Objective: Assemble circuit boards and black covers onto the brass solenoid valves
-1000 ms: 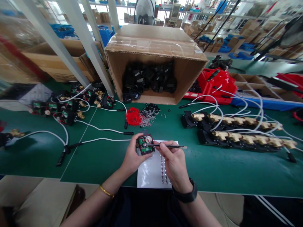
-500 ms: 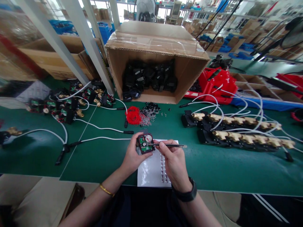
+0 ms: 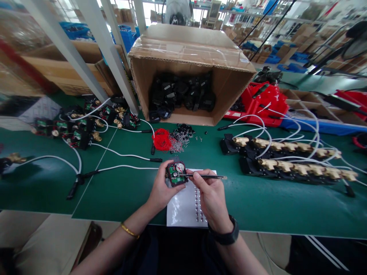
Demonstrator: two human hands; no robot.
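Note:
My left hand [image 3: 161, 190] grips a small black module [image 3: 176, 173] with a green circuit board and a round white part inside, held just above the green mat. Pinched in my right hand [image 3: 210, 196] is a thin dark tool [image 3: 207, 176], perhaps tweezers, lying level with its tip inside the module. Under both hands lies a white sheet [image 3: 183, 208] carrying rows of small round pieces [image 3: 197, 206].
A cardboard box [image 3: 190, 72] on its side holds several black modules. In front lie a red wire bundle [image 3: 161, 139] and loose small metal parts [image 3: 180, 139]. Rows of brass-fitted units with white cables [image 3: 289, 158] fill the right; more modules [image 3: 86, 124] sit left.
The view has shifted slightly. Both hands, the module and the tool stay as they were.

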